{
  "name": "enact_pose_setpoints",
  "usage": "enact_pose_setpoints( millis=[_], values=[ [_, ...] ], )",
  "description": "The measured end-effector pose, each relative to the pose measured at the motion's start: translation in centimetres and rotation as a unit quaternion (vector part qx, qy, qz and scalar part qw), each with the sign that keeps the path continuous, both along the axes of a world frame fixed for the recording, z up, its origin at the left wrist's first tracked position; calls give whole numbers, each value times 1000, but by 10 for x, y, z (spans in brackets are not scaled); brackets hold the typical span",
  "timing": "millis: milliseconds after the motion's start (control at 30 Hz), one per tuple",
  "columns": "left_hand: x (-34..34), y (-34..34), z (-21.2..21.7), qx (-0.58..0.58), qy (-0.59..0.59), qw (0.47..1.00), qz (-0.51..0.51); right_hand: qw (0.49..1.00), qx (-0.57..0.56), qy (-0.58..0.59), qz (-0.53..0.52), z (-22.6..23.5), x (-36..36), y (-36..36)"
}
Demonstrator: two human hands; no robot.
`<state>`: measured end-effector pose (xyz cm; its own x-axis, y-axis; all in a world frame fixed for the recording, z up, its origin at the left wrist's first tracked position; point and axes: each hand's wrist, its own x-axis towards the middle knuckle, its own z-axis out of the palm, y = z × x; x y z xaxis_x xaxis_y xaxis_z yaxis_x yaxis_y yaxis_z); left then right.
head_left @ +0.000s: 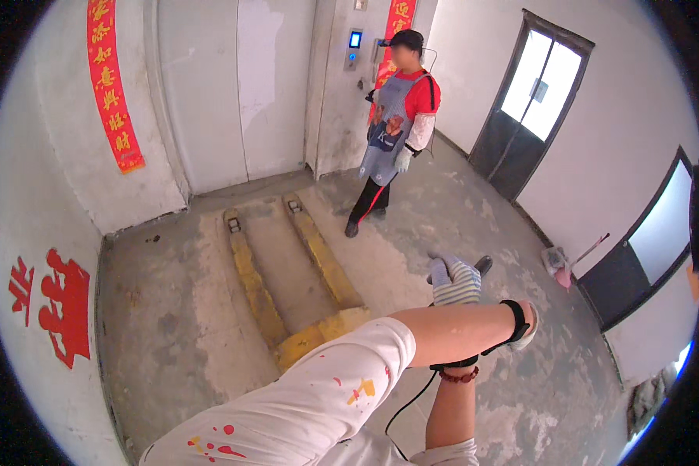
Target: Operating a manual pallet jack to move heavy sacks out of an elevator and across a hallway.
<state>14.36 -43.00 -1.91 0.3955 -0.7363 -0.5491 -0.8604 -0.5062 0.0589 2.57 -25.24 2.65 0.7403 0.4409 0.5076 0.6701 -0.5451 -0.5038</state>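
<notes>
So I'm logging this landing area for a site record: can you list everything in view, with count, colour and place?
pallet jack: one, yellow, forks on floor pointing at lift
lift doors: one pair, grey, shut, far wall
call panel: one, blue-lit, right of lift
red banners: two, flanking lift
co-worker: one, red shirt, grey apron, by panel
double door: one, dark, right wall
broom: one, pink, right wall
left hand: crossed over, wrist strapped
right hand: striped glove, on black handle
</notes>
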Motion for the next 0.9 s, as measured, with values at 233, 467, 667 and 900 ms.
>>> enact_pose_setpoints(
  millis=[233,467,667,900],
  values=[
    [-30,38,38,-68,20,996,54,996,16,88,-15,11,-9,0],
    [-33,38,46,-65,19,997,35,995,45,85,-24,7,-11,0],
    [-29,33,37,-66,16,997,28,992,57,111,-8,8,-11,-1],
    [-27,26,33,-67,17,997,19,992,49,116,-6,16,-16,1]
  ],
)
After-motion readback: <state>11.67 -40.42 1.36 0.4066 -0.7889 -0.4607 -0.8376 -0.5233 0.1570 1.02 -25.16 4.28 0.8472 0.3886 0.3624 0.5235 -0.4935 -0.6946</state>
